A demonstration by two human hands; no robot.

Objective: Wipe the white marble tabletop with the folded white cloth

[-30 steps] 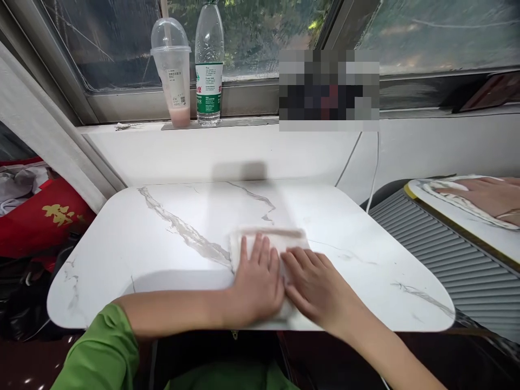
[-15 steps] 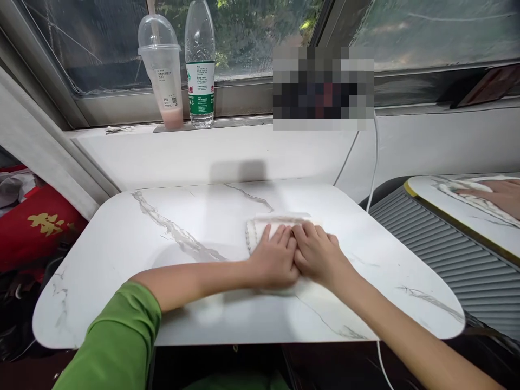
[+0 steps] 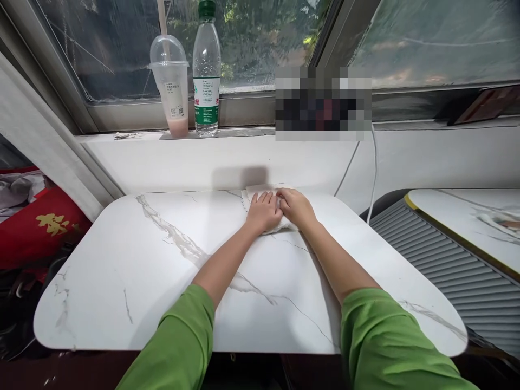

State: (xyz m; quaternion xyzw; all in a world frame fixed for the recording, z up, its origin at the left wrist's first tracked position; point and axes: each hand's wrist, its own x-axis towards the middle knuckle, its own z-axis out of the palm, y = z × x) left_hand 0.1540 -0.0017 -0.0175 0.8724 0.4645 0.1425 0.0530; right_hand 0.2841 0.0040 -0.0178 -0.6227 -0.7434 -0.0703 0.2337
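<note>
A white cloth [image 3: 287, 223] lies folded against the table's far edge, by the wall. My left hand [image 3: 264, 211] rests flat on it, fingers stretched forward. Beside it, my right hand [image 3: 298, 207] has its fingers curled onto the cloth's right part, the thumb side close to the left hand. Both hands cover much of the cloth. Under them is a white marble-patterned table [image 3: 162, 303] with grey veins and rounded corners.
On the windowsill stand a plastic cup [image 3: 173, 92] with a straw and a capped water bottle [image 3: 207, 97]. A white cable [image 3: 374, 168] hangs down the wall. At right, another table [image 3: 447, 208] has a person's hand [image 3: 511, 223] on a cloth. A red bag [image 3: 36, 227] sits left.
Both my hands and the cloth have moved away from me, from mid-table to the far edge. My arms are straighter now. The other person's hand at right has shifted right and nearer.
</note>
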